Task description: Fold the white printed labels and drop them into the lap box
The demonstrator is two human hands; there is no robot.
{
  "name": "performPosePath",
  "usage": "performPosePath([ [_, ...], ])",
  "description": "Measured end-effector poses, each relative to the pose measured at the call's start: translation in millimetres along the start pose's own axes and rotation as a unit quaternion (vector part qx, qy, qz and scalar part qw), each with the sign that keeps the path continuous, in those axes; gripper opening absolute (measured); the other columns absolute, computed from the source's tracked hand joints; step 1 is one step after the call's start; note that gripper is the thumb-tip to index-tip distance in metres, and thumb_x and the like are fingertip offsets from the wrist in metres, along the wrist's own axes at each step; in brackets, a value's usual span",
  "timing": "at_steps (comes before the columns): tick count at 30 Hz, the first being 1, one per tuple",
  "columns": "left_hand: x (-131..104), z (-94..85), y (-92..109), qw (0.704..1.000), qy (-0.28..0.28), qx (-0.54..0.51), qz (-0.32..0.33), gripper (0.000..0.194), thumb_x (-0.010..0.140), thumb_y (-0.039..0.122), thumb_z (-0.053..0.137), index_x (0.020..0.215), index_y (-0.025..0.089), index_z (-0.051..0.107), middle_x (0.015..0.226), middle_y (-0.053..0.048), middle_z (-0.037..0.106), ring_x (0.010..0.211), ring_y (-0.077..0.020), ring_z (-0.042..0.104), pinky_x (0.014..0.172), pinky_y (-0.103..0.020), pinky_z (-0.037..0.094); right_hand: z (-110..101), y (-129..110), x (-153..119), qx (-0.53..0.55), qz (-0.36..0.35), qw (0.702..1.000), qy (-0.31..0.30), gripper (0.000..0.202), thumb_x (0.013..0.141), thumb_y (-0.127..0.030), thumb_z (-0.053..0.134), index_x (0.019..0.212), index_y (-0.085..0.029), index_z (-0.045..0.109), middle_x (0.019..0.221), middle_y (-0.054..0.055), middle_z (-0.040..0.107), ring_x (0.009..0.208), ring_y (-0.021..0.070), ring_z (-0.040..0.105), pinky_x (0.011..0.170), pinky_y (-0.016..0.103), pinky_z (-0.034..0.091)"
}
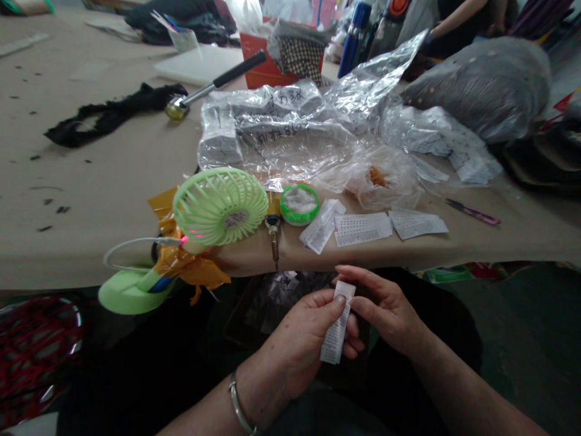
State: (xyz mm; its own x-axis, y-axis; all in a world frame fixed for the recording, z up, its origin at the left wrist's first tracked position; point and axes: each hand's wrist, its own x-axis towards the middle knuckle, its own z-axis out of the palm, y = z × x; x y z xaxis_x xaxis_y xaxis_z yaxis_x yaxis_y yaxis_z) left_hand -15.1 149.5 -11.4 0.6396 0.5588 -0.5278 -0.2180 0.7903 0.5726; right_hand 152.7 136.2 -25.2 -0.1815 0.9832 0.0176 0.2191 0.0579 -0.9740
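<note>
My left hand is closed around a narrow stack of white printed labels, its thumb pressed on their upper face. The labels stand tilted over my lap, just off the table's front edge. Close by on the right, my right hand has thumb and fingers apart, with the thumb at the labels' edge; I see nothing held in it. On the table ahead lie more printed labels in fanned piles: a left pile, a middle pile and a right pile.
Along the table edge stand a green fan, a soldering-iron-like tool and a green tub with white fluff. Thread snips lie right. Behind are plastic-wrapped packs and a hammer-like tool. Another person's arm shows at the back.
</note>
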Motion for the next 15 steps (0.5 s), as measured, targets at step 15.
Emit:
performPosePath([
  [15,-4,-0.7,-3,0.998,-0.021,0.049,-0.014,0.033,0.086,0.038,0.051,0.069,0.011,0.060,0.059,-0.006,0.059,0.047,-0.0091,0.052,0.049,-0.019,0.041,13,22,11,0.394,0.151,0.892,-0.164,0.025,0.068,-0.030,0.073,0.088,-0.017,0.064,0.116,0.009,0.060,0.087,0.0192,0.067,0.062,0.027,0.056],
])
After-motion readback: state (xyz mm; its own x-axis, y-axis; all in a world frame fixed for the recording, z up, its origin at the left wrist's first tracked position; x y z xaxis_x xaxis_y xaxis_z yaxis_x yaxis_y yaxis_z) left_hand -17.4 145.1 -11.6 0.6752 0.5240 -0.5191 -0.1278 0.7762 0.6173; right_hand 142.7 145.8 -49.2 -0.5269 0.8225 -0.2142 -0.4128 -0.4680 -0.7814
